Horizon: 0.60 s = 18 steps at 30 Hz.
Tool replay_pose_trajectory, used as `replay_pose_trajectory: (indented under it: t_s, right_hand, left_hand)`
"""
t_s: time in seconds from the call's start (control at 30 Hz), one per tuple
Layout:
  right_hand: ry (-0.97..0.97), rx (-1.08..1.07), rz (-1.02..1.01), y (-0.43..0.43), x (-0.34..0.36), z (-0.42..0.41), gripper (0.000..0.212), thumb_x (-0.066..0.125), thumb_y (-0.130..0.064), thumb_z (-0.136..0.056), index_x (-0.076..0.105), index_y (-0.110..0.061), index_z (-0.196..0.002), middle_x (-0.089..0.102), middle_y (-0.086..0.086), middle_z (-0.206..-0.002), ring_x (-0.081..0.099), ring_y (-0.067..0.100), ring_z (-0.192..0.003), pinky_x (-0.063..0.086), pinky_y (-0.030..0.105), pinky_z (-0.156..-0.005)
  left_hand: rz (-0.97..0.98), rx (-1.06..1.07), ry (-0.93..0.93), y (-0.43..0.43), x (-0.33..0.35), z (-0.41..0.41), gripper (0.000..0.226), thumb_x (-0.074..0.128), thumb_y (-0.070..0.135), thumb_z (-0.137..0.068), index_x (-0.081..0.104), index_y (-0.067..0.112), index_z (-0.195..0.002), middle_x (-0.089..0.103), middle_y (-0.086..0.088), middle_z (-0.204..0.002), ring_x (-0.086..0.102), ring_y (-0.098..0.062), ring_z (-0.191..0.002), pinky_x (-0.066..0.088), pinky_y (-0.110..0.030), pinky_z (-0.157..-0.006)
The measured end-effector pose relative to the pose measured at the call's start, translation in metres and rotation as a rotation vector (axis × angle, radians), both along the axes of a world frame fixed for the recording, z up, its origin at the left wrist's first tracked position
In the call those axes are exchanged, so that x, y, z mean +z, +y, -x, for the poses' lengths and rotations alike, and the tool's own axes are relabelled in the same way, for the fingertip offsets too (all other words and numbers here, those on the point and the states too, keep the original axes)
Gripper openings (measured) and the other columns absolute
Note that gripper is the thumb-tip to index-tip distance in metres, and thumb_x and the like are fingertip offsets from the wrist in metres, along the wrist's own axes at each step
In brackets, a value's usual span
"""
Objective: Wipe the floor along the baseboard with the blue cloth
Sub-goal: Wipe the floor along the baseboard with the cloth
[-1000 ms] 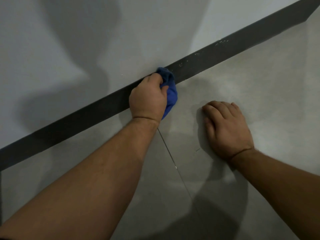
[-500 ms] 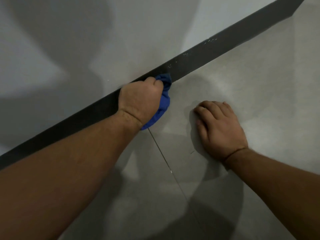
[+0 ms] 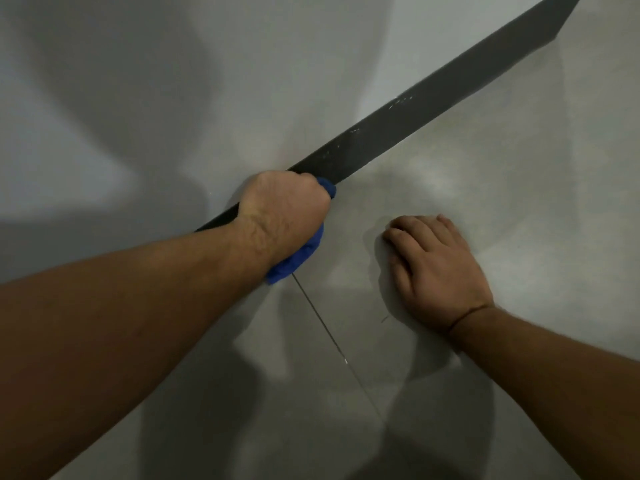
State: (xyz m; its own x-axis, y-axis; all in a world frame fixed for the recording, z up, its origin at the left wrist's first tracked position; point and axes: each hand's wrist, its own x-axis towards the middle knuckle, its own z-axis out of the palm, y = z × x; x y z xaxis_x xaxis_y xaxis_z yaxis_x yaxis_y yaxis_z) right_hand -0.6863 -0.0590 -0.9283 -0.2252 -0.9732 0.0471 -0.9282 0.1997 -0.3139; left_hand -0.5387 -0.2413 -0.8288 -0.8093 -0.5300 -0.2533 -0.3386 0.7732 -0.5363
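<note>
My left hand [image 3: 282,211] is closed around the bunched blue cloth [image 3: 300,256], pressing it onto the grey floor [image 3: 502,209] right where it meets the dark baseboard [image 3: 398,133]. Most of the cloth is hidden under the hand; a bit shows at the fingertips and a larger fold below the palm. My right hand [image 3: 434,271] lies flat on the floor, palm down with fingers together, a short way to the right of the cloth and apart from it.
The baseboard runs diagonally from lower left to upper right, with pale scuff marks [image 3: 400,102] on it further along. A light grey wall [image 3: 173,81] rises above it. A thin tile joint [image 3: 332,337] crosses the floor between my arms.
My left hand has slid with the cloth down-left along the baseboard, and the forearm now covers more of the lower baseboard. The right hand has stayed planted.
</note>
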Motion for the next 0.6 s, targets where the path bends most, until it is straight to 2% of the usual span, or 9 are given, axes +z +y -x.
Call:
replay_pose_trajectory:
  t_s: [0.13, 0.23, 0.37, 0.47, 0.53, 0.6]
  right_hand:
    - [0.020, 0.004, 0.002, -0.001, -0.004, 0.000, 0.047, 0.039, -0.038, -0.103, 0.055, -0.018, -0.142, 0.056, 0.007, -0.144, 0.048, 0.028, -0.135, 0.024, 0.051, -0.124]
    - [0.029, 0.003, -0.016, -0.001, -0.004, 0.001, 0.047, 0.038, -0.039, -0.103, 0.055, -0.019, -0.142, 0.056, 0.006, -0.144, 0.048, 0.028, -0.135, 0.023, 0.050, -0.124]
    - [0.015, 0.004, -0.012, -0.001, -0.002, 0.003, 0.048, 0.040, -0.038, -0.102, 0.056, -0.017, -0.142, 0.056, 0.008, -0.145, 0.048, 0.029, -0.135, 0.025, 0.051, -0.123]
    - [-0.008, 0.010, -0.026, -0.001, 0.003, 0.004, 0.047, 0.042, -0.037, -0.102, 0.056, -0.018, -0.143, 0.055, 0.006, -0.146, 0.047, 0.027, -0.136, 0.023, 0.049, -0.124]
    - [-0.026, 0.005, -0.032, 0.000, 0.005, 0.005, 0.046, 0.042, -0.037, -0.103, 0.056, -0.021, -0.143, 0.055, 0.003, -0.147, 0.046, 0.024, -0.137, 0.019, 0.049, -0.126]
    - [-0.040, -0.011, 0.001, 0.000, 0.005, 0.009, 0.045, 0.041, -0.039, -0.102, 0.060, -0.022, -0.139, 0.058, 0.001, -0.143, 0.051, 0.022, -0.132, 0.017, 0.052, -0.126]
  left_hand:
    - [-0.020, -0.040, 0.078, -0.004, 0.007, 0.026, 0.023, 0.044, 0.013, -0.106, 0.058, 0.006, -0.124, 0.068, -0.014, -0.109, 0.071, -0.036, -0.092, 0.044, -0.042, -0.063]
    - [0.006, -0.079, 0.081, -0.003, 0.005, 0.041, 0.023, 0.045, 0.011, -0.104, 0.059, 0.007, -0.123, 0.064, -0.014, -0.111, 0.069, -0.034, -0.092, 0.043, -0.043, -0.064]
    - [0.035, -0.144, 0.043, 0.008, -0.005, 0.028, 0.032, 0.039, 0.013, -0.100, 0.060, 0.003, -0.123, 0.055, -0.017, -0.119, 0.059, -0.033, -0.101, 0.049, -0.045, -0.079]
    - [0.080, -0.250, 0.012, 0.005, -0.012, -0.003, 0.053, 0.025, 0.018, -0.094, 0.045, 0.000, -0.141, 0.047, -0.019, -0.136, 0.049, -0.033, -0.116, 0.044, -0.045, -0.098]
    - [0.112, -0.284, -0.063, -0.002, -0.018, -0.020, 0.060, 0.029, 0.023, -0.100, 0.026, -0.004, -0.154, 0.031, -0.022, -0.157, 0.041, -0.035, -0.130, 0.036, -0.045, -0.110]
    - [0.131, -0.307, -0.114, -0.008, -0.022, -0.025, 0.061, 0.031, 0.025, -0.103, 0.023, -0.005, -0.156, 0.020, -0.023, -0.164, 0.037, -0.036, -0.135, 0.032, -0.045, -0.113]
